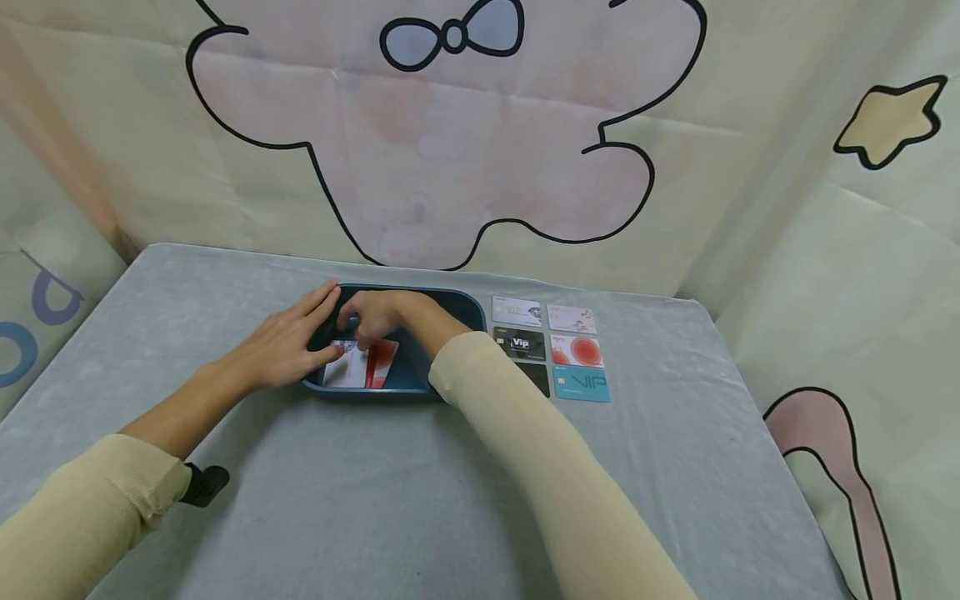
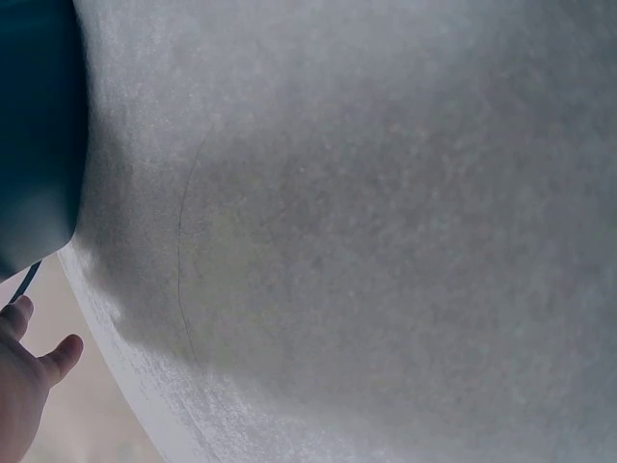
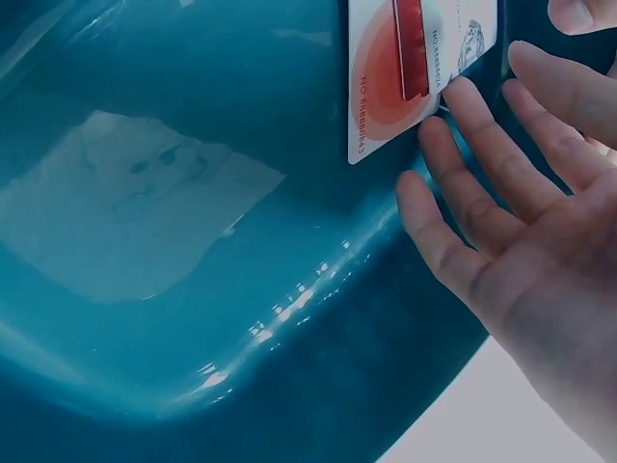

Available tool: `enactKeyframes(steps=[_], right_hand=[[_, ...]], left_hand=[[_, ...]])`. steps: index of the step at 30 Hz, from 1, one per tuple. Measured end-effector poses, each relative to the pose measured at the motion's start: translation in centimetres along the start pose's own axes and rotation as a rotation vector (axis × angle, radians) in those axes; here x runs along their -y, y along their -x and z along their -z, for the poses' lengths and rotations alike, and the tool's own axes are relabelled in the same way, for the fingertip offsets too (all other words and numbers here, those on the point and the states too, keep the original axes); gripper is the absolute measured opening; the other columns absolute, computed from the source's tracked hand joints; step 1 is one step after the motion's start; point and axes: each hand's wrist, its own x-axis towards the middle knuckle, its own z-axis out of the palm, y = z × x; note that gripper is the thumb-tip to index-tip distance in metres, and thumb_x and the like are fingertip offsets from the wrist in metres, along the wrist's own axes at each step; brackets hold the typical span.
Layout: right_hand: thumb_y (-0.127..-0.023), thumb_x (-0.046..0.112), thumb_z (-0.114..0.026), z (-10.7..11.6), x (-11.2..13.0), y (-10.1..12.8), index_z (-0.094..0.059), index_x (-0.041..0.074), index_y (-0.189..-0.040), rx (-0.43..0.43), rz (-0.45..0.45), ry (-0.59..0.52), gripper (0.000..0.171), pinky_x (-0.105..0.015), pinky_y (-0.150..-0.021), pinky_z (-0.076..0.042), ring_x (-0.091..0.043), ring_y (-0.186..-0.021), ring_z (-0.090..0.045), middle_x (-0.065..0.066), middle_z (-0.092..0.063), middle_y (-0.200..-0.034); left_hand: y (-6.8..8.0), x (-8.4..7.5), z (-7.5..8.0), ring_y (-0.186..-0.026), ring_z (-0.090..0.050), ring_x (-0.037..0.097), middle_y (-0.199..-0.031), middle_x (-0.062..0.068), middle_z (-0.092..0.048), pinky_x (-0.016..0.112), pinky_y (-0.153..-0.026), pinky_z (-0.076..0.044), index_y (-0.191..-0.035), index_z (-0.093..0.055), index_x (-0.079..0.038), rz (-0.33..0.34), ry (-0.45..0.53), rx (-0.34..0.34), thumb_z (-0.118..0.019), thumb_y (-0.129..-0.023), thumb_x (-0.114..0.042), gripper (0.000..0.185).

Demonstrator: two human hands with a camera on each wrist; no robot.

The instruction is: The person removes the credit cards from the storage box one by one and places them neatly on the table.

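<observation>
A dark blue tray [image 1: 405, 395] holds several cards in its left part, among them a white card [image 1: 339, 373] and a card with a red circle [image 3: 374, 87]. A shiny red strip [image 1: 371, 367] lies across them. My left hand [image 1: 288, 343] spreads over the tray's left side, thumb by the white card and fingers at the far rim. Inside the tray, my right hand [image 1: 378, 315] reaches over the cards from behind. In the right wrist view its fingers are loosely extended, fingertips [image 3: 465, 92] right at the cards' edge.
To the tray's right, cards lie in two columns on the grey cloth-covered table [image 1: 337, 500]: a white VIP card [image 1: 516, 311], a black Vip card [image 1: 519, 342], a blue VIP card [image 1: 582, 383] and several others. A patterned curtain [image 1: 480, 167] hangs behind the table.
</observation>
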Motion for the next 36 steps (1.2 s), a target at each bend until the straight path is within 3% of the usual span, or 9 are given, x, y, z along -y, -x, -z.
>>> enactKeyframes(steps=[10,21,28,36], right_hand=[[-0.097,0.012,-0.062,0.1,0.0,0.2,-0.051,0.017,-0.144,0.007,-0.025,0.034,0.049,-0.028,-0.095,-0.046,-0.015,-0.109,-0.053,-0.003,-0.052,-0.137],[-0.095,-0.001,-0.058,0.2,-0.3,0.4,-0.056,0.015,-0.139,-0.002,0.004,-0.071,0.047,-0.032,-0.085,-0.055,-0.017,-0.096,-0.058,-0.007,-0.057,-0.122],[-0.095,-0.005,-0.054,0.1,-0.4,0.5,-0.054,0.016,-0.144,-0.011,0.003,-0.05,0.053,-0.021,-0.064,-0.048,-0.013,-0.073,-0.05,-0.007,-0.053,-0.126],[-0.095,-0.007,-0.053,0.4,-0.4,1.0,-0.054,0.014,-0.144,0.009,0.011,-0.072,0.053,-0.021,-0.063,-0.047,-0.014,-0.078,-0.053,-0.007,-0.053,-0.127]], left_hand=[[0.0,-0.1,0.1,-0.148,-0.021,0.041,-0.166,0.017,-0.01,0.067,-0.109,-0.028,-0.158,-0.014,0.0,0.004,-0.006,0.0,-0.058,-0.097,-0.041,0.086],[0.0,-0.2,0.1,-0.148,-0.021,0.042,-0.166,0.017,-0.008,0.067,-0.109,-0.028,-0.158,-0.013,0.0,0.016,-0.013,0.009,-0.058,-0.097,-0.04,0.085],[-0.1,-0.2,0.1,-0.147,-0.021,0.043,-0.165,0.02,-0.01,0.066,-0.108,-0.03,-0.157,-0.014,0.002,-0.007,-0.023,-0.002,-0.058,-0.097,-0.04,0.085],[0.1,-0.3,0.1,-0.147,-0.022,0.043,-0.165,0.02,-0.01,0.066,-0.109,-0.029,-0.157,-0.014,0.002,-0.005,-0.012,-0.007,-0.057,-0.098,-0.038,0.084]])
